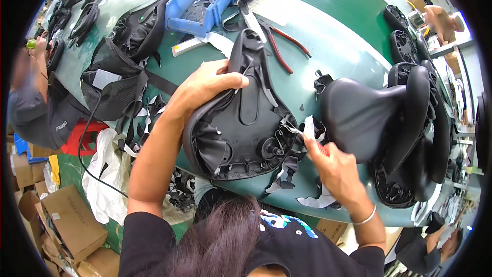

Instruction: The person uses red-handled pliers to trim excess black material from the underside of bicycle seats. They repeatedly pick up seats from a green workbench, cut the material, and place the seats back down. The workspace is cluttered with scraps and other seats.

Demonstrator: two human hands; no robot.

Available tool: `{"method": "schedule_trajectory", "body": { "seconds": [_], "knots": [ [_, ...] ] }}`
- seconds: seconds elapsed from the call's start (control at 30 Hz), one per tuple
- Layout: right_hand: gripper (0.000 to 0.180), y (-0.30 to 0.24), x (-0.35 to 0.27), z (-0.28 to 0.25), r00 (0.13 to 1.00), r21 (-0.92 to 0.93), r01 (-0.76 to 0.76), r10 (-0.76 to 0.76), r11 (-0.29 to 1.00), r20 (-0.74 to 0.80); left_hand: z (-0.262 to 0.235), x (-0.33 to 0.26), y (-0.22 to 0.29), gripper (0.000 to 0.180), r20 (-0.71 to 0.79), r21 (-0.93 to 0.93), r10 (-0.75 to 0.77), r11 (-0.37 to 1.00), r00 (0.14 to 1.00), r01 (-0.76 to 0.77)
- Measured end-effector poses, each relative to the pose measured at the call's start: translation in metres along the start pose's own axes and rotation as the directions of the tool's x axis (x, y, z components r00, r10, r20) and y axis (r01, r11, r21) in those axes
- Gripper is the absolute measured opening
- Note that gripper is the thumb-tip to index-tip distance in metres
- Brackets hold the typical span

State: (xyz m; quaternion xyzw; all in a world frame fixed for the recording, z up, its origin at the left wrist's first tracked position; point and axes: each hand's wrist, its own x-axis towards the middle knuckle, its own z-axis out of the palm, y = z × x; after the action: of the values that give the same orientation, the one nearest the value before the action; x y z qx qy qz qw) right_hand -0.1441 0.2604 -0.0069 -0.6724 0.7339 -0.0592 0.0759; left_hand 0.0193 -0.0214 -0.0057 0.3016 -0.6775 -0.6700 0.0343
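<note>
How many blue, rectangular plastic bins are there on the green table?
1: the blue bin stands beyond the left hand, holding dark, flat pieces. I see no others.

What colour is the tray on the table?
The tray is blue; the head view shows it best.

Left grip on upturned black saddle, right grip near its edge, red-handled pliers

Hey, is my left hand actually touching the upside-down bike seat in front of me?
Touching. The head view shows it plainly: your left hand grips the bike seat near its narrow end, thumb pressed over the edge onto the underside.
</note>
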Motion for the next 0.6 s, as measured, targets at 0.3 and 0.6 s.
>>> {"method": "schedule_trajectory", "body": {
  "seconds": [0.3,0.6],
  "knots": [
    [0.065,-0.072,-0.043,0.023,0.943,0.492,-0.281,0.333,0.824,-0.020,0.030,-0.074,-0.030,0.039,-0.389,-0.332,-0.101,0.943,0.916,-0.037],
    [0.056,-0.029,0.061,0.012,0.824,0.756,-0.017,0.437,0.655,-0.360,0.049,-0.090,-0.060,0.039,-0.665,-0.156,0.091,0.954,0.741,-0.257]
  ]
}}
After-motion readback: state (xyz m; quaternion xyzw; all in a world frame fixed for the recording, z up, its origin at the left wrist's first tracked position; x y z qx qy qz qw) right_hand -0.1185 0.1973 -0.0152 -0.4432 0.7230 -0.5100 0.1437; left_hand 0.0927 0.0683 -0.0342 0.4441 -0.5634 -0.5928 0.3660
